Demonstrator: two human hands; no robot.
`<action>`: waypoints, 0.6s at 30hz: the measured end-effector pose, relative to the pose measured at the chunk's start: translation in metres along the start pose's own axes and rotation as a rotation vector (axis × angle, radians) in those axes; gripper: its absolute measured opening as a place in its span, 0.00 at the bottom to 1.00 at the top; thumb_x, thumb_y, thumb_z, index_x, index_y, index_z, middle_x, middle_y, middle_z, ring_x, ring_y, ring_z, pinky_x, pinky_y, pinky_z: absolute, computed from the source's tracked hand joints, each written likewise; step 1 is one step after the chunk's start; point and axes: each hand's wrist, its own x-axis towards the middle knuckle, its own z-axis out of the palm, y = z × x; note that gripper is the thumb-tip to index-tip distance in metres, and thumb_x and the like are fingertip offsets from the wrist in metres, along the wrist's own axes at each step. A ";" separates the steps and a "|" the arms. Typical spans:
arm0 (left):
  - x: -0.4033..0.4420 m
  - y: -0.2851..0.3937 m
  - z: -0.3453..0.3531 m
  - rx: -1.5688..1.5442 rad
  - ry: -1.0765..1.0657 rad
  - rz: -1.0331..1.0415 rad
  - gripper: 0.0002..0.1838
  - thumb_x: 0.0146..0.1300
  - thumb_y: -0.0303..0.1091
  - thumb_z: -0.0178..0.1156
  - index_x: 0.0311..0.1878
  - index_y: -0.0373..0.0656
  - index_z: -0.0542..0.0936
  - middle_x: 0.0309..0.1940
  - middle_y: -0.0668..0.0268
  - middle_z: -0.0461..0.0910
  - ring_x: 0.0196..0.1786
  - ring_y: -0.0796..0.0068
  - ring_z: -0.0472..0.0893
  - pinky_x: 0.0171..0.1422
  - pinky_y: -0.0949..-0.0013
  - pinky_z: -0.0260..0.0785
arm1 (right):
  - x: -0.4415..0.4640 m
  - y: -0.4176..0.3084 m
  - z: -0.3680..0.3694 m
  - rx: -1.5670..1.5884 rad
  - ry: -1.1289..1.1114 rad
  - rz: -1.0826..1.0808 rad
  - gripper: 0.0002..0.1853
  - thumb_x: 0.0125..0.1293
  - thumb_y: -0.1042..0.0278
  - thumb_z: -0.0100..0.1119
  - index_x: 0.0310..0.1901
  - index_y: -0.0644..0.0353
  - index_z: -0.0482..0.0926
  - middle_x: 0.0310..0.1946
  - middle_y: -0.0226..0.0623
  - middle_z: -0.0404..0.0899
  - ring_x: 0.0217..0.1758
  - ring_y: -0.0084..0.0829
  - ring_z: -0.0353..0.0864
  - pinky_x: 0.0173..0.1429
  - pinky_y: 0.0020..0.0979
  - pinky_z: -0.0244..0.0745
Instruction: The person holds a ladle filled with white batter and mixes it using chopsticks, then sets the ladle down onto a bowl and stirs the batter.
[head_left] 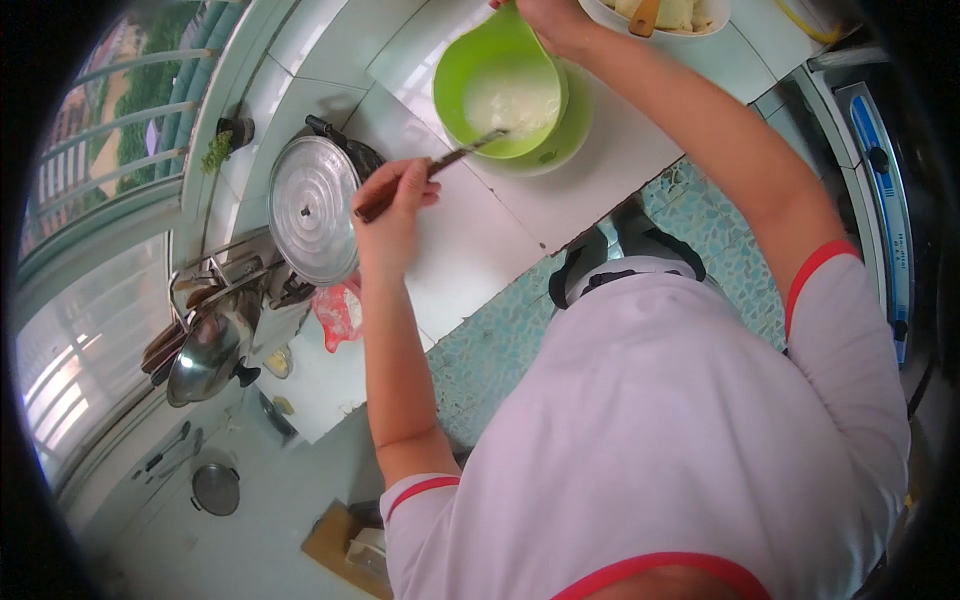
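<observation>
My left hand (390,205) is closed around the dark wooden handle of a metal-ended utensil (450,160). Its tip reaches into a green mixing bowl (448,105) and meets a pale, wet, lumpy mixture (512,100); what shape the end has is hidden. At the top of the view, my right hand (548,22) grips the bowl by its tapered upper edge, with the fingers partly out of frame. The bowl looks tilted. A wider light-green round surface (575,130) shows beneath it on the white tiled counter (480,225).
Left of my left hand is a round metal lid (310,210) on a pot. Below it lies a red bag (338,318), with a utensil rack and a steel pan lid (205,360) farther left. A white bowl of food (690,18) stands at the top right. The counter's edge (545,245) faces me.
</observation>
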 end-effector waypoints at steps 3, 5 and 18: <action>0.013 0.014 -0.012 0.010 0.115 -0.005 0.11 0.63 0.31 0.58 0.40 0.30 0.80 0.32 0.61 0.81 0.31 0.75 0.80 0.38 0.75 0.74 | 0.018 0.010 0.025 0.091 -0.145 0.005 0.11 0.68 0.61 0.48 0.40 0.61 0.66 0.21 0.33 0.71 0.19 0.26 0.71 0.23 0.29 0.70; 0.017 0.016 -0.018 0.002 0.122 0.120 0.12 0.64 0.32 0.56 0.41 0.31 0.80 0.33 0.61 0.81 0.32 0.75 0.80 0.40 0.75 0.74 | 0.022 0.008 0.035 0.034 -0.251 -0.008 0.11 0.67 0.62 0.49 0.39 0.62 0.67 0.20 0.33 0.71 0.19 0.26 0.72 0.23 0.29 0.70; -0.060 -0.011 0.013 -0.085 0.268 -0.023 0.16 0.68 0.35 0.50 0.42 0.27 0.78 0.30 0.57 0.80 0.30 0.71 0.81 0.39 0.70 0.75 | -0.001 -0.018 0.074 -0.402 -0.444 -0.074 0.21 0.65 0.53 0.51 0.42 0.68 0.68 0.18 0.38 0.74 0.19 0.31 0.75 0.25 0.33 0.71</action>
